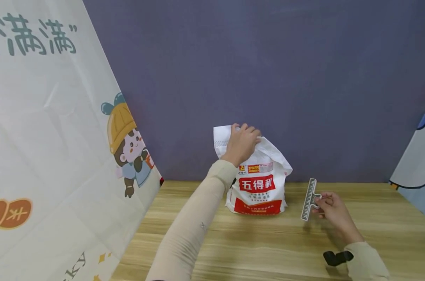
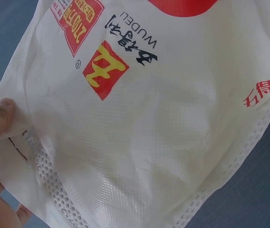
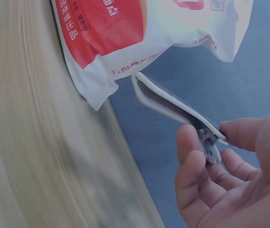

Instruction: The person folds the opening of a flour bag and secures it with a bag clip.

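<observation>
A white woven flour bag (image 1: 258, 197) with red printed labels stands upright on the table against the dark backdrop. My left hand (image 1: 241, 143) grips its gathered top edge from above; one top corner sticks up left of the hand and the other slopes down to the right. The left wrist view shows the thumb (image 2: 4, 114) pressing the bag's rim. To the bag's right, my right hand (image 1: 333, 210) pinches a wide bag clip (image 1: 308, 200) with a piano-key pattern by its handles. In the right wrist view the clip's long jaws point toward the bag's side.
The wooden table (image 1: 268, 249) runs back to a dark blue-grey cloth (image 1: 268, 70). A white printed sheet (image 1: 65, 128) with cartoon drawings slopes along the left, and another printed sheet (image 1: 418, 168) borders the right.
</observation>
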### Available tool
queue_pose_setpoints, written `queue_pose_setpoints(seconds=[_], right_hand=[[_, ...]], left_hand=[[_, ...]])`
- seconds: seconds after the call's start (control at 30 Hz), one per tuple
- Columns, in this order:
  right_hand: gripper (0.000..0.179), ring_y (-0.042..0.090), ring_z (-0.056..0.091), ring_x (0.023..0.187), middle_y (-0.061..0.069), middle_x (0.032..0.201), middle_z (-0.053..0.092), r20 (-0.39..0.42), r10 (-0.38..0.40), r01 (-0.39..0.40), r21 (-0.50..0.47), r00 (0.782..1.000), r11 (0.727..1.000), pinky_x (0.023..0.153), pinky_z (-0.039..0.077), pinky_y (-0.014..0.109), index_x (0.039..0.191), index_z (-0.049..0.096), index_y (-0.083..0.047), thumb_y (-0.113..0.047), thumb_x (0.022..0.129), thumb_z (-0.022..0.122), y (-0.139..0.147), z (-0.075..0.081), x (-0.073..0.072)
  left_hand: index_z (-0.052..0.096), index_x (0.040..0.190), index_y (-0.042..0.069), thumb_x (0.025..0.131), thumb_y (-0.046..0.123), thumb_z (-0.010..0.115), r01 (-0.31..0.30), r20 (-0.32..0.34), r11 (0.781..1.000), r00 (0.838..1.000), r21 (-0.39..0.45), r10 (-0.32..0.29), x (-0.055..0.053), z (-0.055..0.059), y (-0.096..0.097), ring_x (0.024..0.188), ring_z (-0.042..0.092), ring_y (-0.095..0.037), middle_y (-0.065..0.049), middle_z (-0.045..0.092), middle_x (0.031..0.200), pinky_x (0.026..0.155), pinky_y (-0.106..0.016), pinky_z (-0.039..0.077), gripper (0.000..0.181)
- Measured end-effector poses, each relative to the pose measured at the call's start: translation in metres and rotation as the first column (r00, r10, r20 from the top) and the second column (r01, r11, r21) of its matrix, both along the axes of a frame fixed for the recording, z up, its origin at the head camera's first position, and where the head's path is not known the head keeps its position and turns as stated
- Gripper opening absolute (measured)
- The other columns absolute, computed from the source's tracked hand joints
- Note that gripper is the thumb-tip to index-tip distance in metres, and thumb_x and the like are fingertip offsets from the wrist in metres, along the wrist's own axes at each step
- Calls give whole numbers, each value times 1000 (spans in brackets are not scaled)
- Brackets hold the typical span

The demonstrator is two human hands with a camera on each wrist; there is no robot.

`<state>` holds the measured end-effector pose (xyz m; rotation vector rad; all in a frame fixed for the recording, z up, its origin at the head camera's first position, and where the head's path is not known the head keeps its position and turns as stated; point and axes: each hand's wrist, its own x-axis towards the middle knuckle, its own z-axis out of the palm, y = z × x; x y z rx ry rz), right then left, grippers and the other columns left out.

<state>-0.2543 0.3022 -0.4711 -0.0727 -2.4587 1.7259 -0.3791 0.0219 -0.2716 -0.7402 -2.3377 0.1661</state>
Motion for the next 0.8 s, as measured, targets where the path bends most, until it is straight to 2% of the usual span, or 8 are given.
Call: queue_pose_setpoints(seconds=[0.13, 0.27, 0.37, 0.47, 0.67, 0.8], right_hand=[[59, 8, 67, 78, -3, 100, 60, -9, 0, 0, -3, 1000, 1000, 65, 54, 30, 139, 22, 9, -32, 102, 43, -2, 5, 2], [59, 7, 68, 80, -13, 94, 61, -27, 3, -3, 11, 1000, 1000, 66, 53, 27, 140, 30, 8, -34, 102, 45, -4, 11, 3], [58, 8, 68, 81, -16, 94, 61, -34, 12, -11, 17, 999, 1000, 66, 53, 25, 139, 34, 7, -35, 101, 46, -5, 15, 4], [59, 9, 68, 82, -14, 96, 62, -38, 10, -9, 21, 999, 1000, 68, 53, 26, 140, 34, 6, -36, 101, 46, -6, 20, 5], [60, 6, 67, 84, -1, 105, 62, -40, -4, 6, 62, 999, 998, 71, 54, 26, 139, 36, 6, -38, 100, 46, -10, 30, 11], [59, 2, 66, 84, -2, 104, 63, -57, -12, 17, 81, 998, 997, 70, 54, 25, 138, 40, 5, -38, 99, 49, -13, 33, 13]], left_hand=[[63, 119, 31, 99, 41, 47, 4, 4, 1000, 1000, -1, -4, -1, 0, 0, 112, 54, -11, 13, 66, 117, 105, -44, 34, 27], [63, 119, 32, 100, 41, 46, 2, 4, 1000, 1000, 0, -2, -2, -1, 0, 111, 54, -11, 13, 66, 117, 104, -43, 34, 27], [63, 119, 32, 100, 41, 46, 3, 2, 1000, 1000, 2, -3, -2, 0, -1, 110, 54, -10, 13, 66, 117, 104, -42, 34, 27], [63, 119, 32, 100, 41, 46, 8, 2, 1000, 1000, 6, -8, -2, 1, -1, 110, 54, -10, 13, 66, 117, 104, -42, 34, 27], [63, 119, 31, 100, 41, 46, 19, 8, 1000, 1000, 8, -19, -1, 1, -1, 111, 54, -11, 13, 66, 118, 105, -44, 33, 27], [63, 120, 31, 100, 41, 46, 8, 17, 1000, 1000, 3, -8, 1, 2, -2, 113, 54, -11, 13, 65, 119, 107, -44, 32, 28]])
